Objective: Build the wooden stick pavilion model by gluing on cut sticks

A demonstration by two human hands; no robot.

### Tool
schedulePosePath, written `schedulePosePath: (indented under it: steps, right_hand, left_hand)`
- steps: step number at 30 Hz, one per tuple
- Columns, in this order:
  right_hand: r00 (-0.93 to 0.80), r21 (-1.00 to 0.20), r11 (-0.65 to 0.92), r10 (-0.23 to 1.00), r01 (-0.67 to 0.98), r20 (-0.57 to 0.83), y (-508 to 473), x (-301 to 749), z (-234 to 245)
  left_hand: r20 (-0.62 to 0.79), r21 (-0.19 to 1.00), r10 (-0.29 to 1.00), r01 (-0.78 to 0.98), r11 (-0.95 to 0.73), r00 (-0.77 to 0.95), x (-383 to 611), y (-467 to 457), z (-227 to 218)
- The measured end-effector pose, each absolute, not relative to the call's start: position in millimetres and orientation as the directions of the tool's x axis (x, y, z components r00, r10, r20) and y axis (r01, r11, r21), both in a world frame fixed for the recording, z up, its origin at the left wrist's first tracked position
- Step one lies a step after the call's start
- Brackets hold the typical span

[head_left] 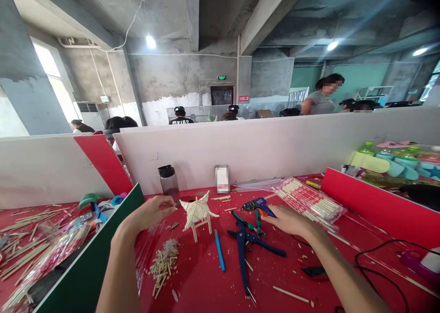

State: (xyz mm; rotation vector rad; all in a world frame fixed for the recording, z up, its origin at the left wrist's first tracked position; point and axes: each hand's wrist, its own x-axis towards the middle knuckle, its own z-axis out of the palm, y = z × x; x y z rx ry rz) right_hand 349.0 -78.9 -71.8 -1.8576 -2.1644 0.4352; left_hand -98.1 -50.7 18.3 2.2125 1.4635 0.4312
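In the head view, we take the small stick model as our landmark; it stands on its legs on the red tabletop, its roof corners upturned. Our left hand is raised just left of the model, thumb and fingers drawn close together; we cannot tell whether anything small sits between the tips. Our right hand, well to the model's right, is wrapped around the blue glue gun, whose nozzle points back toward the model.

In front of the model and slightly right lies a blue pen. Farther right of it we find the blue-handled cutter, with green-handled pliers just behind. A pile of stick offcuts lies in front of the model to its left. Behind the model, a dark-lidded bottle stands to the left, and wrapped sticks lie far to the right.
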Motion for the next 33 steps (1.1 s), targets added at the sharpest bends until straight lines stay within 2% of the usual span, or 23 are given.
schedulePosePath:
  steps: [3, 8, 13, 19, 21, 24, 29, 33]
  right_hand:
    - [-0.073, -0.297, 0.027, 0.986, 0.954, -0.147, -62, 362, -70]
    - [0.046, -0.271, -0.128, 0.956, 0.954, -0.291, -36, 358, -76]
    - [0.073, -0.298, -0.164, 0.952, 0.94, -0.296, -19, 346, -88]
    - [0.085, -0.318, -0.151, 0.974, 0.936, -0.211, -15, 344, -96]
    - [0.086, -0.316, -0.136, 0.982, 0.939, -0.166, -15, 345, -97]
    - [0.099, -0.315, -0.132, 0.988, 0.94, -0.12, -16, 345, -98]
    - [0.096, -0.338, -0.101, 0.995, 0.936, -0.033, -19, 344, -92]
    - [0.024, -0.369, -0.002, 0.998, 0.929, 0.055, -24, 336, -74]
  left_hand:
    - [-0.004, 0.525, 0.916, 0.781, -0.339, 0.4, -94, -52, 20]
    - [-0.026, 0.516, 0.916, 0.79, -0.331, 0.401, -87, -57, 21]
    - [0.026, 0.467, 0.928, 0.816, -0.34, 0.372, -78, -71, 29]
    - [0.249, 0.415, 0.923, 0.829, -0.375, 0.293, -37, -107, 33]
    - [0.327, 0.483, 0.892, 0.756, -0.442, 0.313, -19, -117, 14]
    - [0.376, 0.656, 0.882, 0.591, -0.47, 0.284, 8, -125, -36]
    - [0.243, 0.915, 0.951, 0.282, -0.29, 0.19, 45, -128, -108]
    - [0.16, 0.982, 0.977, 0.079, -0.172, 0.142, 59, -124, -120]
